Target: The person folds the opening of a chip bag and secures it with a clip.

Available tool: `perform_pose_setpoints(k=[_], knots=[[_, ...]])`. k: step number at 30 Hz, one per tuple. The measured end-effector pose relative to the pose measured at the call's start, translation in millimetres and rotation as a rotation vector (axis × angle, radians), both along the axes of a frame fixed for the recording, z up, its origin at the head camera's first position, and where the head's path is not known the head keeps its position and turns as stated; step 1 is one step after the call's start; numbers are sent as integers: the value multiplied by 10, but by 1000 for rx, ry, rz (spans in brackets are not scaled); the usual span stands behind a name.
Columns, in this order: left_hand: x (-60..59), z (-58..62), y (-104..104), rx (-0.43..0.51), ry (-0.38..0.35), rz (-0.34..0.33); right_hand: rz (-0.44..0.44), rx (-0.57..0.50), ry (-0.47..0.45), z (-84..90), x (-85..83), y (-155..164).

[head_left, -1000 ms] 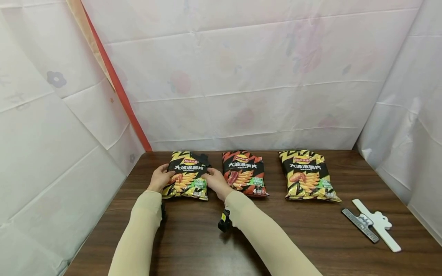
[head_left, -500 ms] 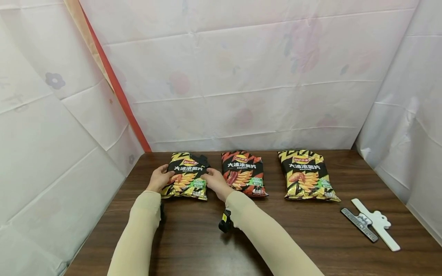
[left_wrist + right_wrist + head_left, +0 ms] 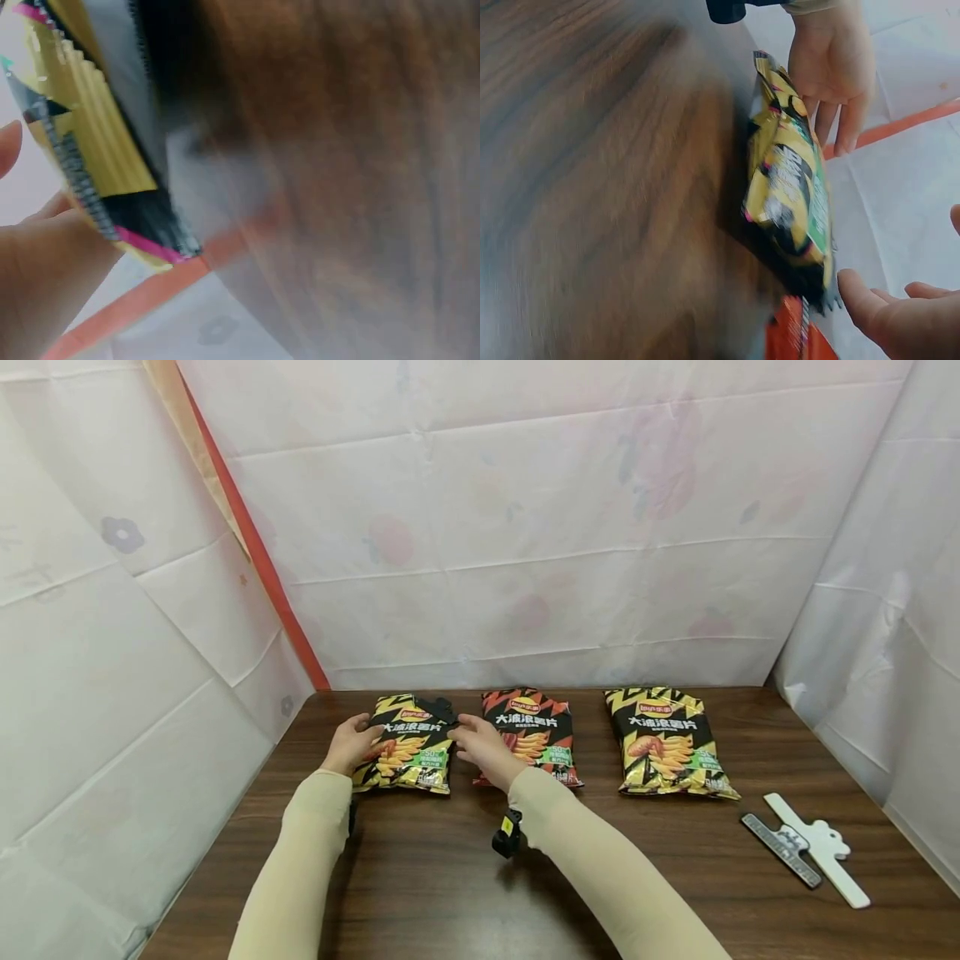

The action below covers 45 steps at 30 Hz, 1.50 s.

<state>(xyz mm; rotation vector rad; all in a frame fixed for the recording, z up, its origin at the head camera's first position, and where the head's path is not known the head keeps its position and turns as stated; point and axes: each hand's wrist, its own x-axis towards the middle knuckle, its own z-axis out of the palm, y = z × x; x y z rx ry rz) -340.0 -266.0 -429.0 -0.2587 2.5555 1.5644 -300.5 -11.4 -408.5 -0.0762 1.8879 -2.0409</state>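
A black and yellow bag of potato chips lies flat at the table's back left. Across its top right corner sits a black bag clip. My left hand rests at the bag's left edge with relaxed fingers; the right wrist view shows this left hand with extended fingers beside the bag. Just off the right edge is my right hand, its fingers loosely bent and holding nothing. It overlaps the lower left of a red chip bag in the head view.
Another black and yellow chip bag lies farther right. A black-edged bag clip and a white bag clip lie together near the right edge of the wooden table. A white patterned cloth hangs behind.
My right hand has come away from the left chip bag, moving right and slightly up. The left hand stays at the bag's left edge, and the other bags and clips have not moved.
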Motion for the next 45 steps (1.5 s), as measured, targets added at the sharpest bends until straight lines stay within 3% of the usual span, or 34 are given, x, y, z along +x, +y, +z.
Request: perform_pose_setpoints(k=[6,12,25,32,38,45], knots=[[41,80,158,-50,55,6,-5,5,32,119,45,280],[122,158,382,-85,133,16,-12,77,56,170,54,597],[272,230,868,88,229,-69,-122,132,158,166,72,1220],[358,213,1116,93,191,-138,-176,164,147,67,58,1501],[343,155,1295,90,172,-174,-213,175,102,-45,48,1599],[310,91,1485,91,95,-182,-263,217,36,-216,4,1615]])
